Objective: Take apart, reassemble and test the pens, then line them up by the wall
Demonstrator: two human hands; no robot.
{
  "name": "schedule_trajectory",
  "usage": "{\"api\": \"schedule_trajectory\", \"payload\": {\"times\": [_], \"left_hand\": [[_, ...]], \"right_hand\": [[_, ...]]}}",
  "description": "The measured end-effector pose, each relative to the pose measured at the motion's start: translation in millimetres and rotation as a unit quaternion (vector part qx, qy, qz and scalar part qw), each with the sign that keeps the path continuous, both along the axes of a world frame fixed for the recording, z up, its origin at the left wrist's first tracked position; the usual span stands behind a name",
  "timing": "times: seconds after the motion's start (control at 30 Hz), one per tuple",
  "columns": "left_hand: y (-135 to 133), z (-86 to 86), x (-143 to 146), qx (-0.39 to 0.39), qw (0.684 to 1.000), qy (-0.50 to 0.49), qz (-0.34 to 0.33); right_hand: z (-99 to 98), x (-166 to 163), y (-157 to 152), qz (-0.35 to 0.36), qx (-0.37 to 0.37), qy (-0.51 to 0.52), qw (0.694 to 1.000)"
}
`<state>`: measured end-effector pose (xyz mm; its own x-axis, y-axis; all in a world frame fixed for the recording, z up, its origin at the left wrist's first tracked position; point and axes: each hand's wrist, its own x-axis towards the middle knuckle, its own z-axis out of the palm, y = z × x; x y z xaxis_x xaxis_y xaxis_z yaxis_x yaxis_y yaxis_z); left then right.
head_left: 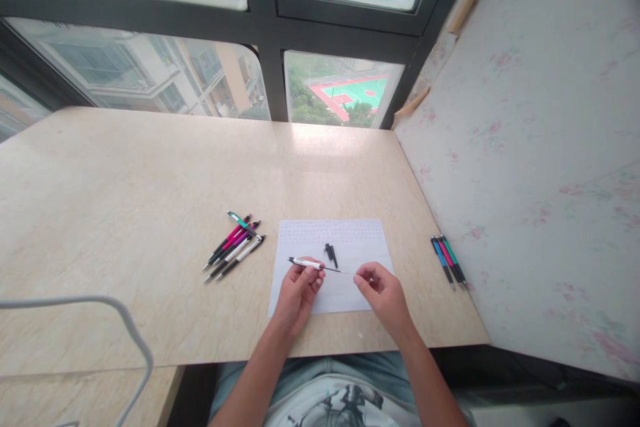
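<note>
My left hand [300, 290] is closed on the white barrel of a ballpoint pen [306, 263], held almost level above a sheet of paper [295, 240]. A thin dark refill [333, 270] sticks out of the barrel's open end toward the right. Close to the refill's tip, my right hand [383, 290] has thumb and forefinger pinched together; whatever is between them is too small to name. On the paper just beyond the pen lie two short black pieces [331, 253], which look like pen parts.
Several pens [235, 247] lie in a loose pile left of the paper. More pens [447, 260] rest side by side at the right, along the papered wall [540, 180]. A grey cable [125, 313] arches over the front left of the stone-patterned desk [150, 180]. Windows stand behind.
</note>
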<state>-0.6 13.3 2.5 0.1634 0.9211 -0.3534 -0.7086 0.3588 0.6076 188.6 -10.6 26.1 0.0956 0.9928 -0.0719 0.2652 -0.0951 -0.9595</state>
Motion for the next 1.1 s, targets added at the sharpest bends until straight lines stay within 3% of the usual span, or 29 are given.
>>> {"api": "schedule_trajectory", "payload": {"times": [0.43, 1.1], "left_hand": [[-0.3, 4.1, 1.7, -0.007, 1.0, 0.02, -0.012], [0.2, 5.5, 2.5, -0.002, 1.0, 0.023, -0.012]], "right_hand": [[10.8, -7.8, 2.3, 0.016, 0.029, -0.076, 0.997], [10.2, -5.1, -2.9, 0.013, 0.036, -0.087, 0.995]]}}
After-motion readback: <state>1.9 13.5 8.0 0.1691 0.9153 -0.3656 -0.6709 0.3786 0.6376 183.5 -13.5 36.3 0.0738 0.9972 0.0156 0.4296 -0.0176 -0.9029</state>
